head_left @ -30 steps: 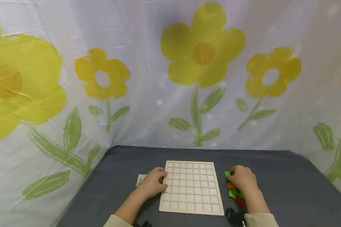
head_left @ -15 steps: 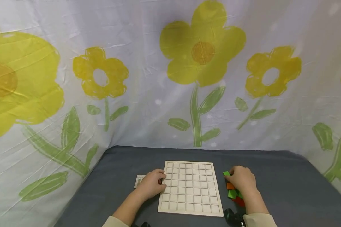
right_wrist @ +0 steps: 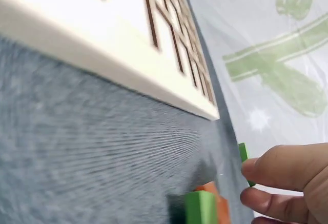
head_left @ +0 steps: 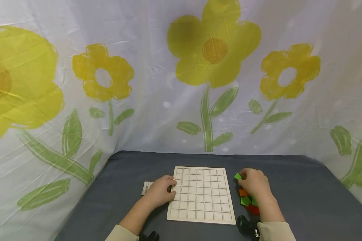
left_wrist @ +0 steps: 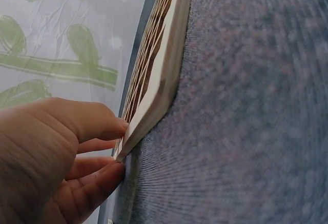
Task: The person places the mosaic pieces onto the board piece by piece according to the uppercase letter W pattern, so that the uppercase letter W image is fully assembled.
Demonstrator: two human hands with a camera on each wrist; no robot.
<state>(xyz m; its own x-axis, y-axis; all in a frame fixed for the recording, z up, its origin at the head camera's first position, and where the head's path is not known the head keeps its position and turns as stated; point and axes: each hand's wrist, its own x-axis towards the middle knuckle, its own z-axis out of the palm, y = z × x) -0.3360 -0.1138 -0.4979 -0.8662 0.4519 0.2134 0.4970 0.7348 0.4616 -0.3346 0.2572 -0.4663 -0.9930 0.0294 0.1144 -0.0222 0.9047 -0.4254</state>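
Observation:
A pale wooden grid board lies on the dark cloth. At its left edge, my left hand holds on with thumb and fingertips; in the left wrist view, the thumb and fingers meet the board's rim. To the right of the board, my right hand pinches a small green block between thumb and fingers, also visible as a green block in the right wrist view. Nearer me sit an orange block, green blocks and red pieces, partly hidden by the right hand and wrist.
A small printed grid card lies left of the board, partly behind the left hand. A dark cloth covers the table. Behind it hangs a white curtain with yellow flowers. Black devices sit at both wrists.
My right hand has drawn the green block slightly away from the orange block, leftward and farther from me. The left hand keeps its place on the board. The head view has tilted slightly downward.

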